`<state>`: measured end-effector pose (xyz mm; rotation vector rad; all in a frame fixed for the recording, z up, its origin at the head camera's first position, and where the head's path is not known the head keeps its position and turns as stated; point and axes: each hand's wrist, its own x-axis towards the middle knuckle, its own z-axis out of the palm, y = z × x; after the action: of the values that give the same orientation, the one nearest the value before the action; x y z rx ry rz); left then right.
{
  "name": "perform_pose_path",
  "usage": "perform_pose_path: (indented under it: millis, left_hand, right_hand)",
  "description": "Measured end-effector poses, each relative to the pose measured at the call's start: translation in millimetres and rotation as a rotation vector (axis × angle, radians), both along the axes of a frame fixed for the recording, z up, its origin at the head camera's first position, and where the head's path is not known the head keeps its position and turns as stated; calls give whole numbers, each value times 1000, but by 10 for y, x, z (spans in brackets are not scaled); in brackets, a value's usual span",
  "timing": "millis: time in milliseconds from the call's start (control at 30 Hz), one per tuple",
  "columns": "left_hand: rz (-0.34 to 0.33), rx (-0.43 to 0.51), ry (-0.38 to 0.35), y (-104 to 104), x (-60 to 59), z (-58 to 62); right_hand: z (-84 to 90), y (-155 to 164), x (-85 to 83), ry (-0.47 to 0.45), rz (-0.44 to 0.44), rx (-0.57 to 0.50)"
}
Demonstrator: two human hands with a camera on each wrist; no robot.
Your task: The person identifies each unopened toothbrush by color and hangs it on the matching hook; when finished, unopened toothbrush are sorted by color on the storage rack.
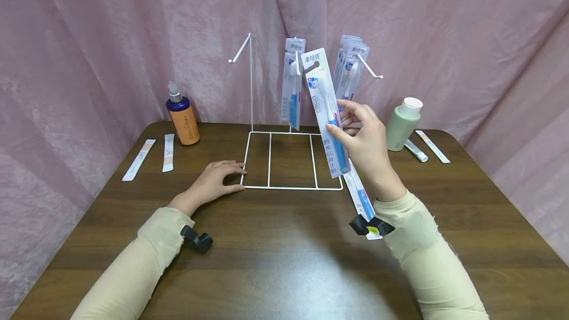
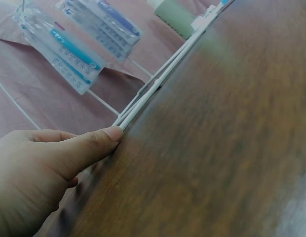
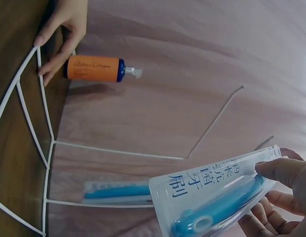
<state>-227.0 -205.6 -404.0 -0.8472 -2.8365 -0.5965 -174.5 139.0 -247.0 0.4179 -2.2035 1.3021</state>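
My right hand (image 1: 366, 140) pinches a packaged toothbrush (image 1: 326, 112) by its edge, raised over the rack. The pack has a white card back, a clear cover and a hook slot. Beside its top are the tip of the rack's middle hook and another packaged toothbrush (image 1: 288, 85) hanging there. At the front left corner of the white wire rack (image 1: 291, 188), my left hand (image 1: 213, 181) grips the base, the thumb on the front wire (image 2: 135, 109). Several packs (image 1: 354, 56) hang on the right hook. One more pack (image 1: 357, 189) lies on the table, partly under my right wrist.
The rack's left hook (image 1: 240, 48) holds nothing. An orange pump bottle (image 1: 183, 117) and two flat sachets (image 1: 139, 160) are at the left. On the right are a green bottle (image 1: 403, 125), a small tube (image 1: 416, 150) and a sachet (image 1: 432, 146). A pink curtain (image 1: 213, 4) hangs behind.
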Motion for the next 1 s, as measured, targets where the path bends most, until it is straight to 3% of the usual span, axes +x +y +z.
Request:
perform_pose_path:
  millis: [567, 1000]
  left_hand:
    - [7, 3, -33, 6, 4, 10]
    - [10, -2, -26, -3, 8, 14]
  right_hand:
    - [-107, -213, -112, 34, -14, 63]
    - [-195, -344, -361, 48, -68, 41]
